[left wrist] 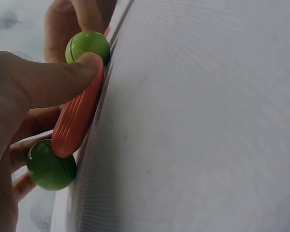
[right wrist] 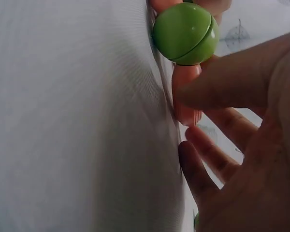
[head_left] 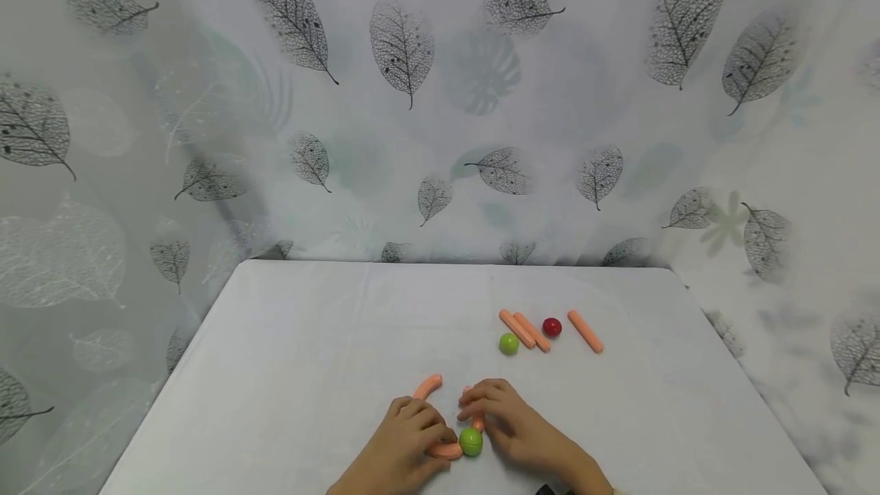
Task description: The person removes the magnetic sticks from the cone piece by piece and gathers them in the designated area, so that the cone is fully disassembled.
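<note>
My left hand [head_left: 412, 438] grips a curved orange stick [head_left: 445, 451], with the thumb pressed on it in the left wrist view. One end of that stick meets a green ball [head_left: 470, 441], and a second green ball [left wrist: 51, 165] sits at its other end. Across from it, my right hand [head_left: 519, 426] holds another orange stick [right wrist: 186, 77] between thumb and fingers. This stick also touches the first green ball [right wrist: 186, 34]. Beyond the left knuckles, a further curved orange stick [head_left: 428, 386] shows partly, its near end hidden by the hand.
Farther back on the white table [head_left: 309, 342] lie two straight orange sticks [head_left: 517, 328] side by side, a loose green ball [head_left: 509, 344] and a red ball [head_left: 552, 328]. Another orange stick [head_left: 586, 331] lies to their right. A leaf-patterned cloth [head_left: 412, 136] hangs behind the table.
</note>
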A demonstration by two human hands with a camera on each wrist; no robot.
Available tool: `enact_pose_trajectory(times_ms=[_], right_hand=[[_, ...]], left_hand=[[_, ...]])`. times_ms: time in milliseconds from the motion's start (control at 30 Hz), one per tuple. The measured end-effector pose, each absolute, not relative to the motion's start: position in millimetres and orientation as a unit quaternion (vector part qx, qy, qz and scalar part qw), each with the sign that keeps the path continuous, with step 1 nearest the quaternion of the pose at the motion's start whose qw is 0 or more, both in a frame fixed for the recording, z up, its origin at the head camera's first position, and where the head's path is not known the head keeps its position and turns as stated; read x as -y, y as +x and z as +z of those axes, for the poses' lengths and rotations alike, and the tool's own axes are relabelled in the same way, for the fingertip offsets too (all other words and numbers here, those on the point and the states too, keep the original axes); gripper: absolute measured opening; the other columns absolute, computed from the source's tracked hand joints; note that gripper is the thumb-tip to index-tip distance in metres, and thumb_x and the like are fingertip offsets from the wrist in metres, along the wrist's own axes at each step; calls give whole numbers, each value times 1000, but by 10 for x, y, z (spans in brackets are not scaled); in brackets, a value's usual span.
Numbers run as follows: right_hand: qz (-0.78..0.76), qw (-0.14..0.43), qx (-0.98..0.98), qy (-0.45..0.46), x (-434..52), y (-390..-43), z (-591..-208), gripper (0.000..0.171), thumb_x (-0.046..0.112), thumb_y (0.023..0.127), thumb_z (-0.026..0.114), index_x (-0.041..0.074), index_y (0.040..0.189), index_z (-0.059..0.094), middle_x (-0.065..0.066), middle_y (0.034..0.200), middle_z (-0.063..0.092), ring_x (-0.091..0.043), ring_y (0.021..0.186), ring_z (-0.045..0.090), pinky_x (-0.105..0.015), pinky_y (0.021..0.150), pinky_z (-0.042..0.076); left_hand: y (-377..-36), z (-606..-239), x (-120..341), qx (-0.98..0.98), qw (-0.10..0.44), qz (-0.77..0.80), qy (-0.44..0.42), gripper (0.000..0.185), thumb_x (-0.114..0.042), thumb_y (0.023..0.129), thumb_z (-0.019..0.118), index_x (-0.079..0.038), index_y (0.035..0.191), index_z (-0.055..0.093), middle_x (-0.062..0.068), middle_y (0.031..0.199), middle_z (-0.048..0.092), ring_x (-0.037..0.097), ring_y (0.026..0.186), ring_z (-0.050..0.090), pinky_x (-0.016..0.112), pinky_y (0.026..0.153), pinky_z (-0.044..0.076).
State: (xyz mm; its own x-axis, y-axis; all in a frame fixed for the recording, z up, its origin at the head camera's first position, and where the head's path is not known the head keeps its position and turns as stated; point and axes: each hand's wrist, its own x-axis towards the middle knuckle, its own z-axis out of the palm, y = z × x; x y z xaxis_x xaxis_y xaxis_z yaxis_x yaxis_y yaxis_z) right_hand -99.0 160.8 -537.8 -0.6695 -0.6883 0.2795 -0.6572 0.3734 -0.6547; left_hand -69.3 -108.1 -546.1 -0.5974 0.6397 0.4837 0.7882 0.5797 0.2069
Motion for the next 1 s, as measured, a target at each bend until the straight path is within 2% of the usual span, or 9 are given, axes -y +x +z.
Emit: enact_pose_trajectory(times_ms=[133,267,400,667,1000], right_hand=[[-373,68,-842,-383,-1613,-999,-5387,39,5,97,67,37,119,69,7,140,59,-17,134,47,-40,113,44],[-359,72,-850,-378,-1622,-998,-5415,28,21,100,69,42,118,68,10,139,58,-15,132,46,-41,112,45],[-343,38,-853,-391,-1625,-992,-5445,22,29,100,69,41,118,70,10,135,59,-14,129,47,-39,108,48],[-257,-59,-875,-407,-1585,-973,-5438,24,24,94,78,42,108,74,15,120,61,-9,115,48,-33,92,51],[-223,-77,-896,-376,-1529,-943,-5418,23,25,91,81,44,101,74,18,113,57,-9,109,47,-30,86,52]], left_hand=[[-711,-5484,1089,868,194,-208,-408,26,-43,79,85,-33,99,74,-19,97,65,2,99,56,37,94,46],[-713,-5499,1101,868,197,-211,-403,24,-43,80,85,-34,99,74,-19,93,64,0,95,55,38,93,47],[-698,-5507,1120,871,189,-214,-399,22,-44,83,83,-34,100,75,-20,92,63,-1,95,54,39,93,47],[-694,-5499,1127,872,189,-221,-395,20,-45,84,82,-35,101,77,-21,90,61,-2,94,52,37,92,46],[-698,-5468,1132,878,180,-227,-382,10,-42,88,82,-35,94,79,-21,86,59,-3,93,53,38,90,47]])
